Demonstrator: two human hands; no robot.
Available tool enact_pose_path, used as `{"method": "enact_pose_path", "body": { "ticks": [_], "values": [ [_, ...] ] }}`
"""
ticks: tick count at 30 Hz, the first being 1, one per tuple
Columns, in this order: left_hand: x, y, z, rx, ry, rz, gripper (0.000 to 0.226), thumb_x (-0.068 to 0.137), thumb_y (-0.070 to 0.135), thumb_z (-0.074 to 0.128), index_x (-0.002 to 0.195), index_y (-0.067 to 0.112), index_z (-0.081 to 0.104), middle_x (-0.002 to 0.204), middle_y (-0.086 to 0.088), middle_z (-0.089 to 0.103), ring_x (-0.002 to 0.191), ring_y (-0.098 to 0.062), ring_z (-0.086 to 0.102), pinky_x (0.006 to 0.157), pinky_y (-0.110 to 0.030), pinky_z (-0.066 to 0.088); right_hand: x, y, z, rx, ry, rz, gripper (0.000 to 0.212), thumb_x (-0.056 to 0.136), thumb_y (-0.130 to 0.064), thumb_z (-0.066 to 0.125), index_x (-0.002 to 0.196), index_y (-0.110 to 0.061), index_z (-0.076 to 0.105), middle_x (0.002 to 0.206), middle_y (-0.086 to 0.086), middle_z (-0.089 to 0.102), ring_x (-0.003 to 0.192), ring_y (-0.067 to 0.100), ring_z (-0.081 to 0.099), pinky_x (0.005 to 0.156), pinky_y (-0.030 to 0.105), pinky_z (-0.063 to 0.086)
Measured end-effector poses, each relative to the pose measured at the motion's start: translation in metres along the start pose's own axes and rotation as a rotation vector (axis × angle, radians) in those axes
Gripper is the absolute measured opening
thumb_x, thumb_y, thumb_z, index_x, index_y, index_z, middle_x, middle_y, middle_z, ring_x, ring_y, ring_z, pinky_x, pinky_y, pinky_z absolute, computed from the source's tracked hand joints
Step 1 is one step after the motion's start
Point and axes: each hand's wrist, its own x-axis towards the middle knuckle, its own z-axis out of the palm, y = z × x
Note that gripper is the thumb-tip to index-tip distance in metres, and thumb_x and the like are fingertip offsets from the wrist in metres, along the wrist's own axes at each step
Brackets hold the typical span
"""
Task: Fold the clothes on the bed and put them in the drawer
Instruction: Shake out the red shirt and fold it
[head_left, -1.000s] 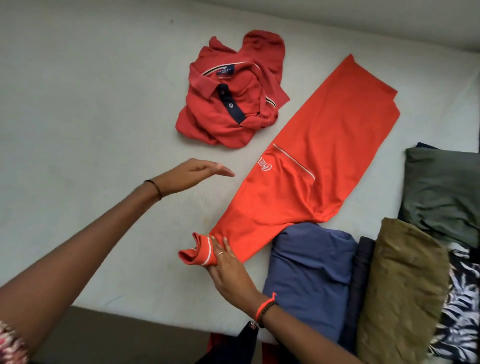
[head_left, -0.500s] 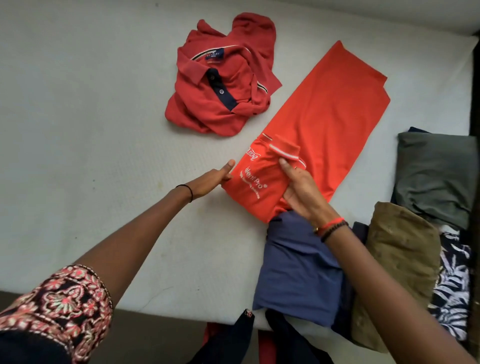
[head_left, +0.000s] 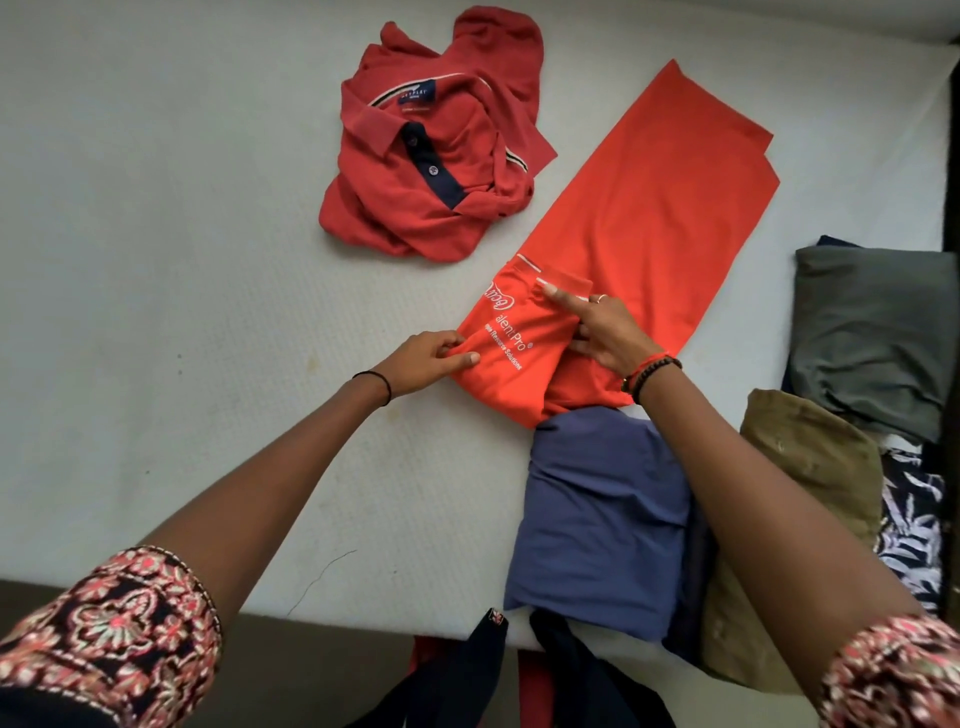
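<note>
An orange T-shirt (head_left: 649, 208) lies as a long strip across the white bed (head_left: 156, 260), its near end folded over so white lettering shows. My left hand (head_left: 426, 358) pinches the left edge of that folded flap. My right hand (head_left: 597, 327) presses on the flap's right side, index finger stretched out to the white-striped sleeve hem. A crumpled red polo shirt (head_left: 431, 156) with a navy placket sits unfolded beyond the hands.
Folded clothes are stacked at the bed's right: a blue piece (head_left: 597, 519), an olive-brown one (head_left: 795, 493), a grey-green one (head_left: 872, 332) and a leaf-print fabric (head_left: 909, 535). Dark straps (head_left: 483, 675) hang below the bed's near edge.
My right hand carried the shirt's near end up and laid it over the strip. My left hand came down onto the flap's left edge and now pinches it.
</note>
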Motion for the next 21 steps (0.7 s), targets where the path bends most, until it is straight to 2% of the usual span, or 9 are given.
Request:
{"method": "enact_pose_path", "body": {
  "ticks": [3,5,6,8,11,14,17,19,21],
  "values": [
    [-0.001,0.0,0.002,0.026,0.069,0.016,0.025,0.091,0.039,0.059,0.107,0.021,0.065,0.108,0.005,0.068,0.099,-0.008,0.061,0.085,-0.016,0.043,0.012,-0.001,0.009,-0.094,0.104,-0.12,0.051,0.055,-0.042,0.089,0.087,-0.013,0.062,0.077,0.002,0.062,0.072,0.015,0.059,0.064,0.034,0.049],
    [-0.002,-0.001,0.005,0.034,0.135,0.016,0.021,0.091,0.037,0.059,0.103,0.02,0.064,0.104,0.004,0.066,0.094,-0.007,0.058,0.077,-0.011,0.039,0.019,0.0,0.012,-0.338,0.244,-0.196,0.058,0.049,-0.057,0.086,0.072,-0.015,0.052,0.071,0.003,0.058,0.067,0.02,0.06,0.06,0.039,0.051],
    [-0.001,-0.001,0.007,0.027,0.161,0.013,0.021,0.091,0.037,0.059,0.103,0.02,0.064,0.101,0.003,0.066,0.093,-0.007,0.057,0.075,-0.013,0.038,0.02,-0.001,0.014,-0.459,0.327,-0.211,0.066,0.047,-0.064,0.082,0.075,-0.012,0.053,0.077,0.006,0.062,0.073,0.025,0.064,0.064,0.043,0.054],
    [0.0,0.0,0.009,0.026,0.185,0.008,0.024,0.091,0.037,0.06,0.103,0.017,0.065,0.099,0.001,0.065,0.093,-0.01,0.057,0.076,-0.018,0.037,0.009,-0.006,0.022,-0.658,0.465,-0.259,0.084,0.055,-0.065,0.078,0.108,-0.005,0.053,0.107,0.015,0.062,0.1,0.034,0.061,0.082,0.045,0.05],
    [0.003,0.007,0.005,0.035,0.216,-0.01,0.024,0.09,0.035,0.061,0.102,0.015,0.067,0.096,-0.003,0.068,0.09,-0.013,0.059,0.071,-0.02,0.039,-0.022,-0.001,0.036,-1.082,0.674,-0.571,0.088,0.078,-0.051,0.066,0.145,-0.006,0.028,0.134,0.017,0.045,0.123,0.032,0.044,0.099,0.041,0.036],
    [0.005,0.023,-0.006,0.006,0.278,0.004,0.021,0.089,0.029,0.064,0.102,0.013,0.066,0.078,-0.003,0.065,0.078,-0.017,0.061,0.06,-0.011,0.039,-0.058,0.028,0.063,-1.237,0.539,-0.938,0.092,0.079,-0.055,0.058,0.146,-0.001,0.027,0.148,0.019,0.036,0.139,0.032,0.031,0.113,0.049,0.023],
    [0.002,0.045,-0.021,-0.012,0.248,0.045,0.021,0.087,0.029,0.066,0.103,0.015,0.062,0.064,0.004,0.06,0.06,-0.004,0.055,0.05,-0.007,0.035,-0.067,0.061,0.077,-1.473,0.355,-0.854,0.105,0.07,-0.049,0.069,0.148,0.002,0.02,0.154,0.02,0.022,0.145,0.031,0.016,0.116,0.056,0.013],
    [-0.002,0.058,-0.033,0.03,0.195,0.077,0.02,0.087,0.028,0.067,0.103,0.019,0.06,0.061,0.007,0.055,0.052,0.003,0.05,0.047,-0.007,0.033,-0.062,0.061,0.073,-1.503,0.412,-0.722,0.096,0.072,-0.026,0.068,0.148,0.002,0.017,0.154,0.022,0.022,0.145,0.032,0.018,0.116,0.057,0.013],
    [-0.006,0.07,-0.046,0.099,0.111,0.087,0.022,0.086,0.03,0.067,0.104,0.021,0.058,0.063,0.007,0.056,0.057,0.001,0.052,0.052,-0.01,0.036,-0.055,0.054,0.068,-1.483,0.387,-0.603,0.081,0.08,-0.011,0.053,0.148,0.005,0.012,0.155,0.023,0.019,0.145,0.031,0.017,0.117,0.054,0.01]
  ]
}}
